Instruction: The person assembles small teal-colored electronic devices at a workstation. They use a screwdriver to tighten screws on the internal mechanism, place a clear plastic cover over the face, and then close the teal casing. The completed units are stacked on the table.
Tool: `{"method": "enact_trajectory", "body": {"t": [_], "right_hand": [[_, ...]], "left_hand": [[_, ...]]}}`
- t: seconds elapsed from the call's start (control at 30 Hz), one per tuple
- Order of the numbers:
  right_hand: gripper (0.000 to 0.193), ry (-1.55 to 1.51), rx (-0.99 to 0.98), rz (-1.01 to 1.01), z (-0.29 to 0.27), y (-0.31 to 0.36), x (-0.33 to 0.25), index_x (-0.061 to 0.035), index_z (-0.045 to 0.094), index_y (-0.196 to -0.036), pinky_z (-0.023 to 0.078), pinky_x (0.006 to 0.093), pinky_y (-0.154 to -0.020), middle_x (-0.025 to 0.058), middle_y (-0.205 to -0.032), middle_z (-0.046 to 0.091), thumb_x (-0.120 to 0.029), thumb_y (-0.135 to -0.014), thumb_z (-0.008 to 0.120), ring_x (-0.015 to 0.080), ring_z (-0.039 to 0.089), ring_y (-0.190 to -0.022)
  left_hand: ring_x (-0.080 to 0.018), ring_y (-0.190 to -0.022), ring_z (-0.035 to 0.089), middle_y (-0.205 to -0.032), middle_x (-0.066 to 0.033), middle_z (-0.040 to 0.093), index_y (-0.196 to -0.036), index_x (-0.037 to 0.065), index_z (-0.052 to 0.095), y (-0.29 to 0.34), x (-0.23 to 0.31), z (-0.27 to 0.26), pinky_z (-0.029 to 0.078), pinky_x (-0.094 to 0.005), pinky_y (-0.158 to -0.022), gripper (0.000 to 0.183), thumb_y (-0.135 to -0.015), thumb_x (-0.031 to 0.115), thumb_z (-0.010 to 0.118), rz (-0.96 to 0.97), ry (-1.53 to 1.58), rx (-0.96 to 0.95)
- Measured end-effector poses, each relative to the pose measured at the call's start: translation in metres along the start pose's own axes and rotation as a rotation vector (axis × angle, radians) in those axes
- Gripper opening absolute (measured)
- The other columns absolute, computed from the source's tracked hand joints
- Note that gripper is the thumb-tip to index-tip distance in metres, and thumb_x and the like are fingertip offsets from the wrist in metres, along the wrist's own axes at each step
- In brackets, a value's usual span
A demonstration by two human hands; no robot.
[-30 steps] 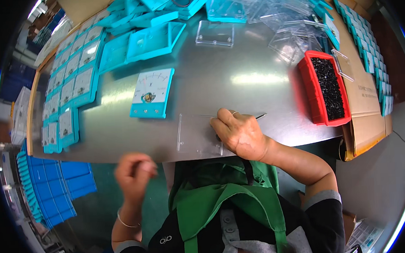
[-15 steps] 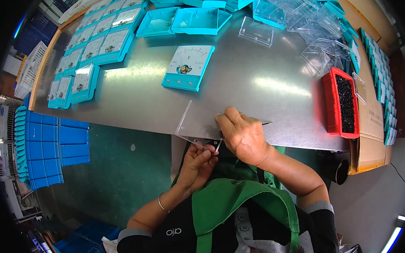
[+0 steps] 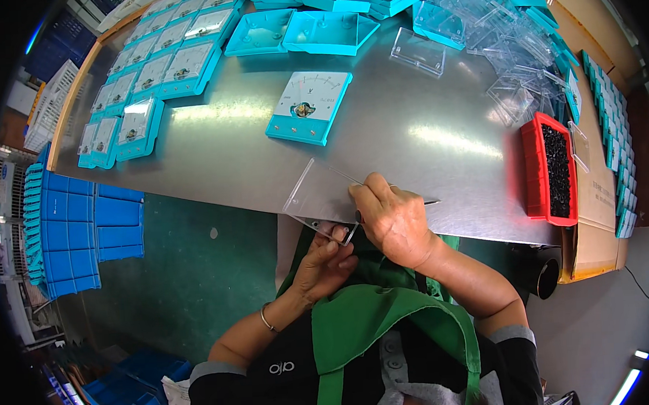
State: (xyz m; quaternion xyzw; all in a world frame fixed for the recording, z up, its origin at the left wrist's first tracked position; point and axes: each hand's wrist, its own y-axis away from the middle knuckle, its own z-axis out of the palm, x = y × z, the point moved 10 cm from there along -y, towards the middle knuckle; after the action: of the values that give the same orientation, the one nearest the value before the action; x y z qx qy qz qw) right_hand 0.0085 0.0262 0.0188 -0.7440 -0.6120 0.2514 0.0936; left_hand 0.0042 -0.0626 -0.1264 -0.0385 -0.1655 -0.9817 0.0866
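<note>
A clear plastic cover is tilted over the front edge of the metal table. My left hand is closed on its near corner, thumb and fingers pinching the rim. Small dark fittings show at that near edge. Against the cover's right side my right hand is closed, its fingertips by the near corner. A thin dark pointed tool sticks out to the right of this hand; the rest is hidden in the grip. Beyond the cover lies a turquoise panel meter with a white dial, its mechanism exposed.
Rows of assembled meters stand at the left back. Turquoise housings and a heap of clear covers lie at the back. At right, a red bin holds small black parts beside a cardboard box. Blue crates stand at left.
The whole view has shifted slightly. Both hands keep their grip on the cover and tool with almost no visible movement.
</note>
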Motion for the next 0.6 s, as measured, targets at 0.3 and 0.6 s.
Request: {"method": "enact_trajectory", "body": {"t": [0.3,0.6], "right_hand": [[0.016,-0.011,0.003,-0.030,-0.002,-0.002,0.004,-0.0023,0.055,-0.085,0.046,0.0310,-0.047,0.0080,-0.076,0.048,-0.006,-0.070,0.060,0.0193,0.057,-0.055],[0.037,0.100,0.017,-0.147,-0.057,-0.008,0.092,-0.0025,0.060,-0.097,0.050,0.0341,-0.057,0.0072,-0.087,0.055,-0.004,-0.061,0.067,0.0234,0.060,-0.070]], "left_hand": [[-0.0079,-0.062,0.044,-0.086,0.0032,0.051,-0.114,0.016,0.048,0.007,0.005,0.004,0.039,-0.0241,-0.057,0.045,-0.077,0.004,0.071,-0.009,-0.152,-0.106],[-0.0152,-0.050,0.050,-0.058,-0.0033,0.054,-0.069,0.009,0.061,0.046,0.055,0.096,0.046,-0.0268,-0.055,0.021,-0.066,0.012,0.082,0.829,-2.194,-0.350]]}}
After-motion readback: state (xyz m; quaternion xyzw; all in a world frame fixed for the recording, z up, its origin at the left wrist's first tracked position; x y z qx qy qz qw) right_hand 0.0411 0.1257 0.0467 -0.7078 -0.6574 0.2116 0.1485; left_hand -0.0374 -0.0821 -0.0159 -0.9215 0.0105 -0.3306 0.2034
